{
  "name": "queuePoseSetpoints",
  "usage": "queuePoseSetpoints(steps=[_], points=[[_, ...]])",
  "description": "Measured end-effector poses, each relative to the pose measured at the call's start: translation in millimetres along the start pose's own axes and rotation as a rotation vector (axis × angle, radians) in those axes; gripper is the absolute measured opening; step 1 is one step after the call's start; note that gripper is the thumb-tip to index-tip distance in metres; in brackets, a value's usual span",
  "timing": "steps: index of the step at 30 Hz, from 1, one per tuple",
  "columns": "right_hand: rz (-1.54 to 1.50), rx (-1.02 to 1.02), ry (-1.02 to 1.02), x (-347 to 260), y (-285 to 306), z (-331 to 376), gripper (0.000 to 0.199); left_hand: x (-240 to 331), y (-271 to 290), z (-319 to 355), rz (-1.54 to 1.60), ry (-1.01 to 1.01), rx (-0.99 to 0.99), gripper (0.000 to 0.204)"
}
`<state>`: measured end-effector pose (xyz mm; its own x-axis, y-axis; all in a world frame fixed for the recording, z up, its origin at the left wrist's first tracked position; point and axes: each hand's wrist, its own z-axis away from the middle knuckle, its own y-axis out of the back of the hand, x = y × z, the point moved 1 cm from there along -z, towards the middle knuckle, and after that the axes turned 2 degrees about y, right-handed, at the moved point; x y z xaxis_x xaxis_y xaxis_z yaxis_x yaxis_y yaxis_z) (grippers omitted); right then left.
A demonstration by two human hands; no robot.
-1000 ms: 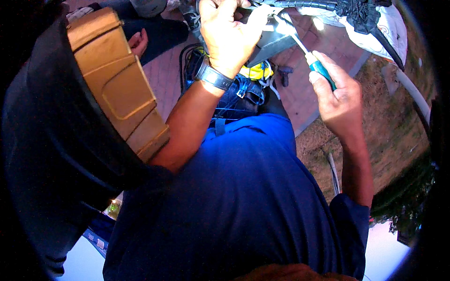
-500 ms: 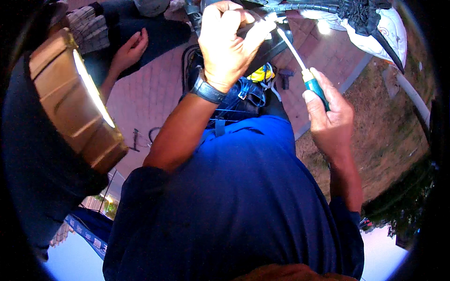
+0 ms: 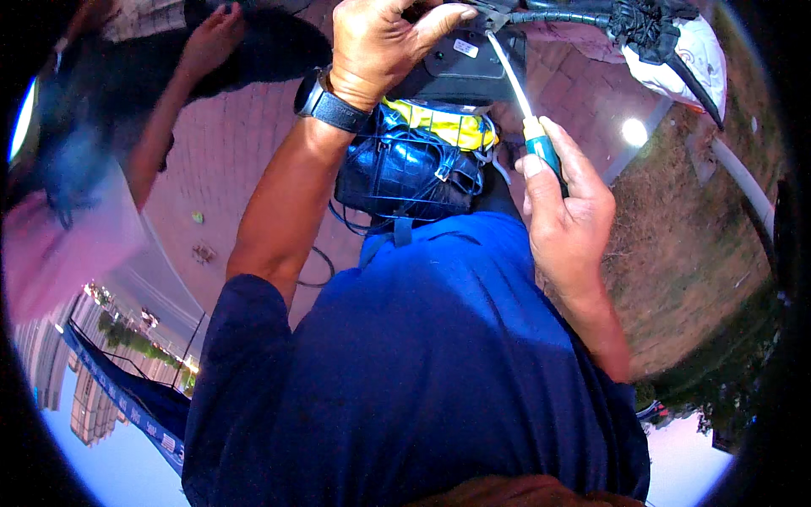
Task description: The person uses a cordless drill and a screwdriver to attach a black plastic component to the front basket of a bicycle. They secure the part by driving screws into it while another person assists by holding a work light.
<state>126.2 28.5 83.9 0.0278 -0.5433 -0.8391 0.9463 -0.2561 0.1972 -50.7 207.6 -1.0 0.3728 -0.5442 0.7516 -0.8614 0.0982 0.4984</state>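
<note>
My right hand (image 3: 574, 211) is closed around the green and yellow handle of a screwdriver (image 3: 515, 84). Its pale shaft points up and left, and the tip meets the edge of a black fitting (image 3: 488, 21) at the top of the view. My left hand (image 3: 376, 51), with a dark watch on the wrist, is curled at that same assembly. Its thumb stretches right along the dark part, while the other fingers are partly cut off or hidden, so what they grip is unclear. Below the thumb lies a black panel (image 3: 448, 68) with a small white label.
Under the panel, a wire basket holds a shiny black bag (image 3: 401, 169) and a yellow item (image 3: 448, 125). A ribbed black cable (image 3: 557, 15) runs right to a dark bundle and a white padded cover (image 3: 714, 68). At left is another person's hand (image 3: 215, 38). Brick paving (image 3: 245, 194) surrounds this.
The screwdriver tip has moved left and up onto the black fitting. My left hand has shifted left, uncovering the labelled panel. The big tan-rimmed lamp at left has mostly left view; the other person's arm moved up.
</note>
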Motion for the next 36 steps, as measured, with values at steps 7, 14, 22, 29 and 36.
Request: queuePoseSetpoints(steps=[7,14,22,29,36], points=[[0.067,0.055,-0.006,-1,-10,0,0.037,16,5,10,0.089,0.323,-0.021,0.021],[0.189,0.071,0.037,-3,-13,-9,0.039,-2,3,54,-0.228,0.560,-0.110,0.054],[0.164,0.117,0.051,4,-23,6,0.041,-3,-4,55,0.139,0.676,-0.207,0.037],[0.044,0.197,0.087,11,-27,27,0.042,2,12,26,0.321,0.604,-0.170,0.034],[0.010,0.181,0.061,24,-30,24,0.037,-9,8,32,0.280,0.600,-0.169,0.039]])
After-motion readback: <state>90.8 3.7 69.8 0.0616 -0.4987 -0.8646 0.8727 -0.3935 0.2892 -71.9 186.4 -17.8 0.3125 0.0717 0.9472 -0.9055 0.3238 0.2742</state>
